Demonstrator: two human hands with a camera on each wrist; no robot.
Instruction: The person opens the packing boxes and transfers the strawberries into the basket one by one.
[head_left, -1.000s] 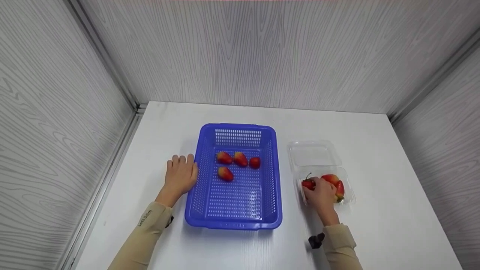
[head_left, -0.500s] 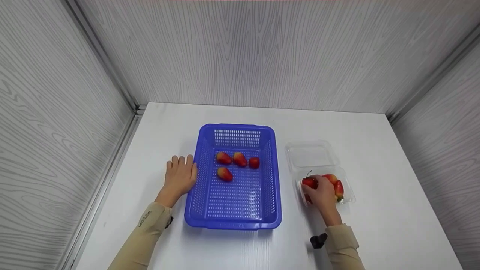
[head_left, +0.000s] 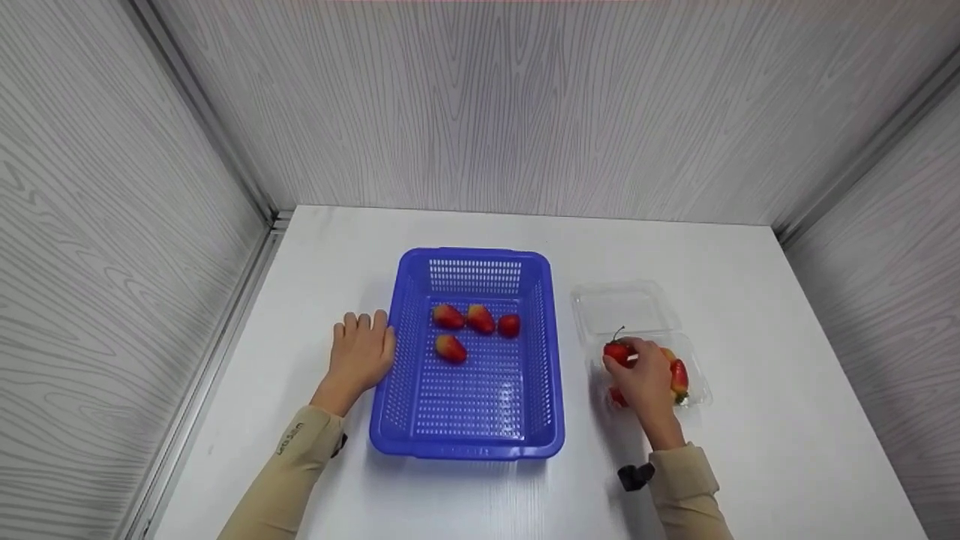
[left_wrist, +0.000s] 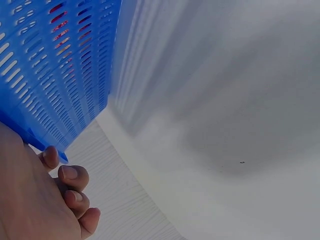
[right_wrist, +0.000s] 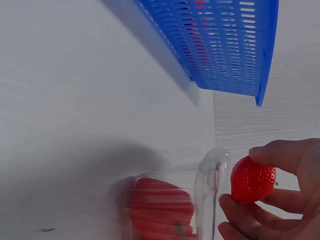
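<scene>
In the head view, my right hand [head_left: 646, 375] pinches a red strawberry [head_left: 616, 352] with a thin dark stem between thumb and fingers. The right wrist view shows this strawberry [right_wrist: 252, 179] raised beside the wall of a clear plastic clamshell box [right_wrist: 206, 192]. More strawberries [head_left: 679, 379] lie in the box, partly hidden by the hand. To the left stands a blue plastic basket [head_left: 466, 451] with several strawberries [head_left: 451, 349] on its perforated floor. My left hand [head_left: 360, 352] grips the basket's left rim, fingers curled in the left wrist view; its thumb is hidden there.
The clamshell's lid [head_left: 626, 309] lies folded back behind the box. Everything stands on a white table [head_left: 780, 450]. Grey wood-grained panels [head_left: 480, 105] enclose the table at the back and both sides.
My right hand has lifted the stemmed strawberry up out of the box. Another strawberry has come into sight beneath the hand. The left hand and basket have stayed put.
</scene>
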